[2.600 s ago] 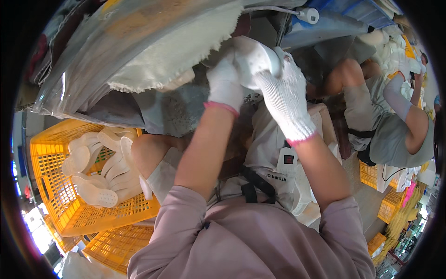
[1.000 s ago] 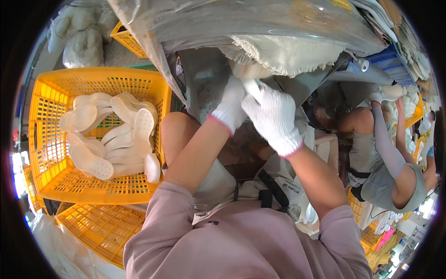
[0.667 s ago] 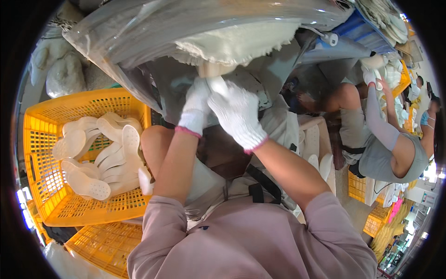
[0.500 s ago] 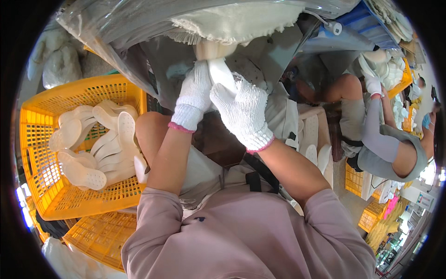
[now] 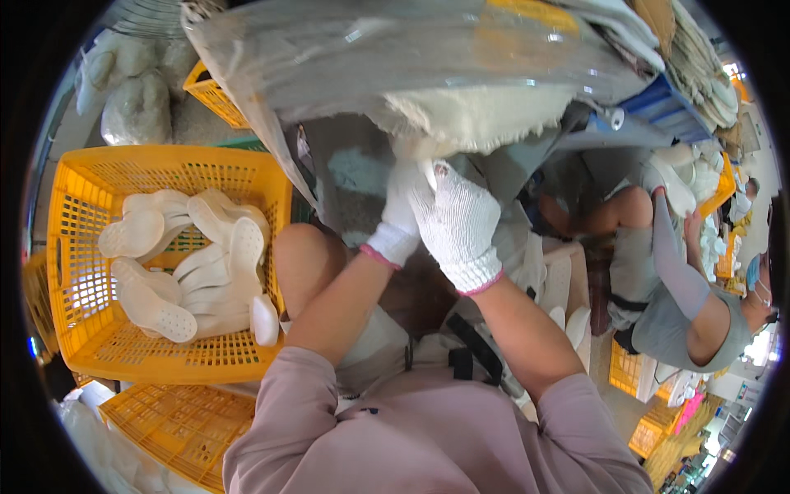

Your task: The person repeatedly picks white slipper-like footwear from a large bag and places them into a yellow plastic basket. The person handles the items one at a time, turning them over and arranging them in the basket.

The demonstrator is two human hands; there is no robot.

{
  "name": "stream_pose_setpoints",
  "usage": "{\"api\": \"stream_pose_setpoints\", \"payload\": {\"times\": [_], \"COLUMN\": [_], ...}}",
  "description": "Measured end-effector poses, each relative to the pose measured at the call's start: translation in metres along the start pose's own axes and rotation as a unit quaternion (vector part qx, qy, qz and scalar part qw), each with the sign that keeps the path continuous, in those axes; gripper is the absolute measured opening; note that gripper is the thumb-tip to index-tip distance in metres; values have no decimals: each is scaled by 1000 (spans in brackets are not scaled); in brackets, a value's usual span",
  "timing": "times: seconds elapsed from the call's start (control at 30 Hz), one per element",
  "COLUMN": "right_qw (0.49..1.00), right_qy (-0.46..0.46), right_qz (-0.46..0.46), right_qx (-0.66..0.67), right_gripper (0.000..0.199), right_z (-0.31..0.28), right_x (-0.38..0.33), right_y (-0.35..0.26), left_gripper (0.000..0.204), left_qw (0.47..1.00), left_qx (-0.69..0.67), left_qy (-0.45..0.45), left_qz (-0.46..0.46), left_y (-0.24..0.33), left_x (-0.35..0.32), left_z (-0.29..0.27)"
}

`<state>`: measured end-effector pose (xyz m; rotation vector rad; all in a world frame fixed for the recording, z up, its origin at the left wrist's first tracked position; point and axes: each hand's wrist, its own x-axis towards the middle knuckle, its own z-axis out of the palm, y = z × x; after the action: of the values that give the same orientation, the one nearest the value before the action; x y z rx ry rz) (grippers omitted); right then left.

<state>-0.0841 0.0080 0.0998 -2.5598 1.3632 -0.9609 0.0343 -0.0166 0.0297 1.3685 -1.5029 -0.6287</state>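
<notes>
Both my hands wear white knitted gloves with pink cuffs and meet in the upper middle. Between them is a white insole (image 5: pixel 427 172), seen nearly edge-on and mostly covered by the gloves. My left hand (image 5: pixel 401 210), somewhat blurred, closes on its left side. Fingers curled, my right hand (image 5: pixel 458 218) grips it from the right. The insole's upper end is right at the frayed edge of a cream cloth buffing wheel (image 5: pixel 485 119); whether they touch cannot be made out. Similar perforated insoles (image 5: pixel 210 276) lie piled to my left.
A yellow crate (image 5: pixel 164 372) at left holds the pile, with another yellow crate (image 5: pixel 185 420) below it. Clear plastic sheeting (image 5: pixel 370 62) drapes over the wheel. On the right, a co-worker (image 5: pixel 687 313) sits close by, near more white pieces. My knee (image 5: pixel 309 259) is beside the crate.
My view has shifted, so the crate and wheel appear lower and further right. My hands have drawn closer together, and the insole has turned from showing its broad face to a thin edge.
</notes>
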Motion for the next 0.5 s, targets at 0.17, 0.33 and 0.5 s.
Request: {"api": "stream_pose_setpoints", "payload": {"times": [0.17, 0.33, 0.5], "right_qw": [970, 880, 771], "right_qy": [-199, -308, -352], "right_qz": [92, 217, 261], "right_qx": [105, 290, 463], "right_gripper": [47, 53, 27], "right_z": [-35, -67, -63], "right_x": [25, 16, 18], "right_y": [-7, -22, -17], "left_gripper": [39, 58, 72], "left_qw": [646, 555, 765], "left_qx": [-683, -674, -538], "left_qy": [-11, -37, 286], "left_qz": [-341, -486, -208], "left_y": [8, -14, -4], "left_x": [2, 15, 8], "left_z": [-1, 23, 33]}}
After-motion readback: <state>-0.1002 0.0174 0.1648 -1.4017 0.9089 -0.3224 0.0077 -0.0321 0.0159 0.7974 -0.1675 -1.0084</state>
